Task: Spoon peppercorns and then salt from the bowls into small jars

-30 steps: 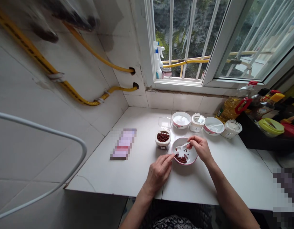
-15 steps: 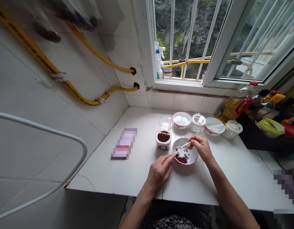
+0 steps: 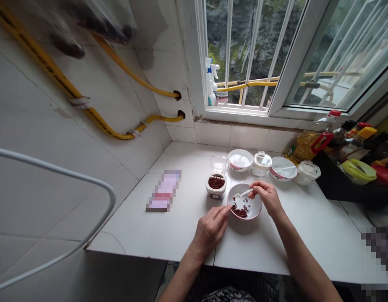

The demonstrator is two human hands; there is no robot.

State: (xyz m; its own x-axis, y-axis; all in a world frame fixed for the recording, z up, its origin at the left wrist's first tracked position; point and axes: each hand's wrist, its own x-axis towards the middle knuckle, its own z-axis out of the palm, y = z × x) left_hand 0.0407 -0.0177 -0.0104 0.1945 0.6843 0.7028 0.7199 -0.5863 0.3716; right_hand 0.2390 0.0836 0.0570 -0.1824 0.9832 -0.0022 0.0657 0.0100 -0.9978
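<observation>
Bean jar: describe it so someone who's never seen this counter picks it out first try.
Start at the window and drop to the white counter below it. A back row of white bowls and lidded jars runs along the wall; the bean jar sits in front of that row's left end, just left of the bowl the right hand spoons in. It alone has its clear lid flipped up and is full of dark red beans.

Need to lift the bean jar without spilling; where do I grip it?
Grip the jar low around its white body, coming from its left. Its lid stands open at the back, and the bowl and left hand crowd its right and front.
</observation>
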